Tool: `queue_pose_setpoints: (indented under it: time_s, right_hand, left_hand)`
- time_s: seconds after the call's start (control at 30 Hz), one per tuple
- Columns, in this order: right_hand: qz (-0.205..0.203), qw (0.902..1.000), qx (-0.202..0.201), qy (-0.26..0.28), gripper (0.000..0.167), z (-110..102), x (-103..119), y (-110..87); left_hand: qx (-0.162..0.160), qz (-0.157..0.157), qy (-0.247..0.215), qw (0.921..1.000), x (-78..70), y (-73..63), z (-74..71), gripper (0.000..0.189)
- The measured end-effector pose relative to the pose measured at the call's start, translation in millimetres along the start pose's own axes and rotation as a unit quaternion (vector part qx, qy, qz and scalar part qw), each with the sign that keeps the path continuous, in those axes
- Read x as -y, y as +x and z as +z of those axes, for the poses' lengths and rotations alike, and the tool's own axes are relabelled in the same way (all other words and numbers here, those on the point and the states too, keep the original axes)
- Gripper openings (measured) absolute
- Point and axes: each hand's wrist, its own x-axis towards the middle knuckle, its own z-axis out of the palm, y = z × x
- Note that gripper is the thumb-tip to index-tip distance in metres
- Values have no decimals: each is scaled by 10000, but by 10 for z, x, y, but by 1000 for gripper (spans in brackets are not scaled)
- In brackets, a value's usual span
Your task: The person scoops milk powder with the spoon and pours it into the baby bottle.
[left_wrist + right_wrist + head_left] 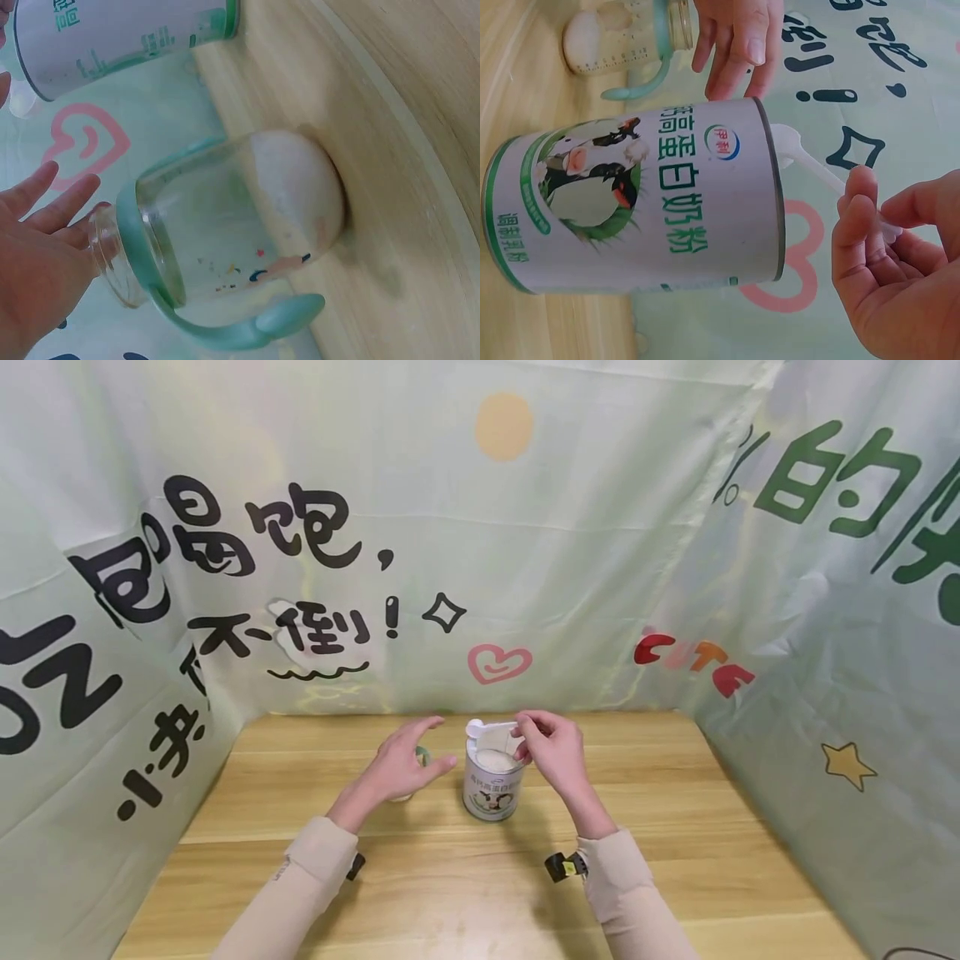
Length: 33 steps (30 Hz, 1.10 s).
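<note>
Between thumb and fingers my right hand (553, 747) pinches the handle of a white measuring scoop (821, 172). The scoop's bowl is at the mouth of an upright milk powder can (491, 797), over its far rim in the head view. Pale powder (498, 762) shows inside the can. My left hand (399, 767) has its fingers spread and grips nothing. It is beside the neck of a clear baby bottle (214, 225) with green handles, partly hiding it in the head view. White powder (292, 187) sits in the bottom of the bottle.
Both containers stand on a wooden table (420, 893). Printed fabric (585, 568) walls it in at the back and on both sides. A black wrist camera (564, 867) sits at the right cuff.
</note>
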Motion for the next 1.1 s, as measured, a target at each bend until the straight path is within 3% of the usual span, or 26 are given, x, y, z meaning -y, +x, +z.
queue_pose_setpoints:
  time_s: [0.73,1.1]
  right_hand:
    - [319,9994,-74,-136,23,-144,-143,-31]
    - [167,9986,-148,-479,21,-221,-155,-52]
  left_hand:
    - [225,161,-314,9991,-102,81,160,83]
    - [334,211,-267,9989,-170,125,228,85]
